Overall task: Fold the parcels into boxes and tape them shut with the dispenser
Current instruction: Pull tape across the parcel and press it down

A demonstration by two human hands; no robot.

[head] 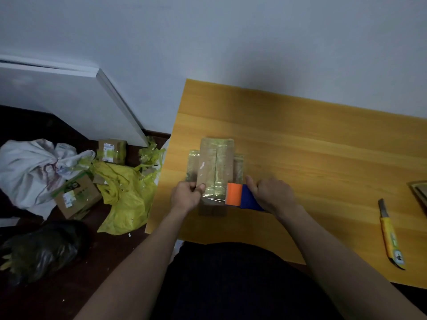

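A small brown cardboard parcel (216, 168) stands on the wooden table (312, 144), its top flaps closed and streaked with old greenish tape. My left hand (188, 196) grips its near left edge, thumb on top. My right hand (273, 194) holds the tape dispenser (242, 196), orange at the front and blue at the handle, pressed against the parcel's near right corner. A strip of clear tape runs from the dispenser across the near edge toward my left thumb.
A yellow-handled utility knife (390, 236) lies at the table's right. Flat cardboard (419, 192) pokes in at the far right edge. On the floor to the left sit taped boxes (112, 150), yellow plastic (124, 192), a white sack (30, 167) and a black bag (41, 248).
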